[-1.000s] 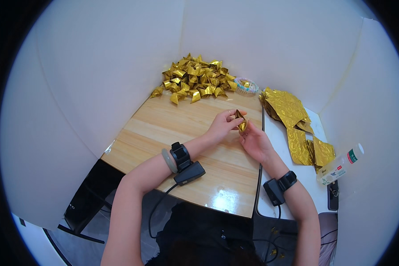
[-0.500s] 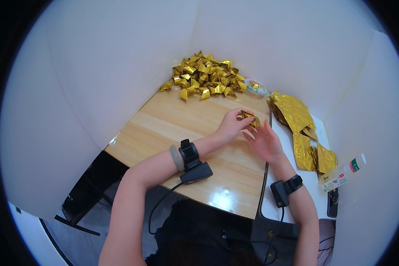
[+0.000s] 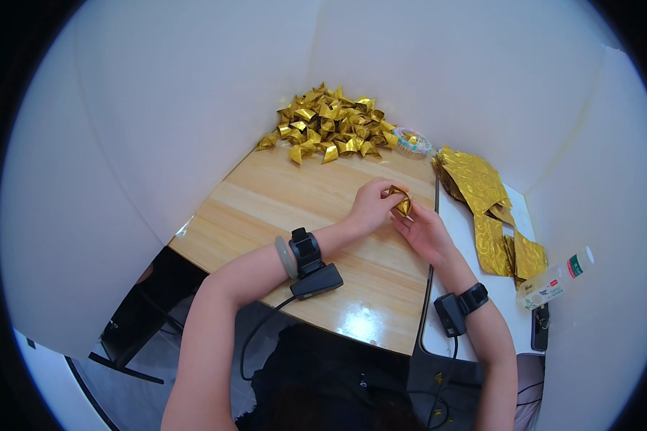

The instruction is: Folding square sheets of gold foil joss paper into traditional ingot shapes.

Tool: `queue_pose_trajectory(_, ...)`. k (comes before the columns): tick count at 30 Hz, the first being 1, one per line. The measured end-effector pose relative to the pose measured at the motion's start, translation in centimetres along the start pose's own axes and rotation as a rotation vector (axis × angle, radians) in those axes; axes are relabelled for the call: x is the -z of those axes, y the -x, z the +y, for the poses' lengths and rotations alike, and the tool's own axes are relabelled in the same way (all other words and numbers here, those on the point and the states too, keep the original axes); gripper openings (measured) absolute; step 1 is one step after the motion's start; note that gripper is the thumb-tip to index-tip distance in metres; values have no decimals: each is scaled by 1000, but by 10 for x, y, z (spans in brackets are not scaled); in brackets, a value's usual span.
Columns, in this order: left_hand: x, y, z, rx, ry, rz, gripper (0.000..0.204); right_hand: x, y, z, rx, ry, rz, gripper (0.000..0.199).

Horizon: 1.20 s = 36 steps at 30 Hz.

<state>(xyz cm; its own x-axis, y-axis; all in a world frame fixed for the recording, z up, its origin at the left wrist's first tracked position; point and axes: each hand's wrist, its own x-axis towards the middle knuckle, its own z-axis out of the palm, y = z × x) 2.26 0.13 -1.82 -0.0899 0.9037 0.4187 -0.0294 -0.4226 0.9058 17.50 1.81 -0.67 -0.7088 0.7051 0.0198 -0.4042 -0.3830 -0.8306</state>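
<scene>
Above the right part of the wooden tabletop, a small folded gold foil paper ingot is held between both hands. My left hand pinches its left side with thumb and fingers. From the right, my right hand closes its fingers on the lower edge of the same piece. Farther back, a heap of similar folded gold paper ingots lies in the far corner. Flat gold foil sheets are stacked to the right of my hands.
White walls enclose the table. A beaded ring-shaped thing lies beside the heap. The white surface at right bears the sheets, a clear bottle and a dark phone-like object. Cables hang from both wrist devices.
My right hand has closed in from spread fingers to grip the gold paper piece. The piece has been turned more upright and sits slightly lower.
</scene>
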Motion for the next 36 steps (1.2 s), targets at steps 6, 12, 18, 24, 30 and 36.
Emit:
queue_pose_trajectory(6,0,2,18,121,170,-49,19,-1,3,-4,10,22,59,25)
queue_pose_trajectory(12,0,2,20,156,194,-50,17,18,-2,-7,18,22,127,26)
queue_pose_trajectory(18,9,0,6,127,16,-122,19,15,-1,-11,42,26,220,22)
queue_pose_trajectory(24,3,6,13,-218,-456,-221,37,19,0,-11,-32,167,249,20)
queue_pose_trajectory(30,20,1,11,-164,-763,-463,39,17,-1,-19,64,790,413,19)
queue_pose_trajectory(36,20,-2,37,-227,-498,-406,31,7,7,-40,520,1398,214,21)
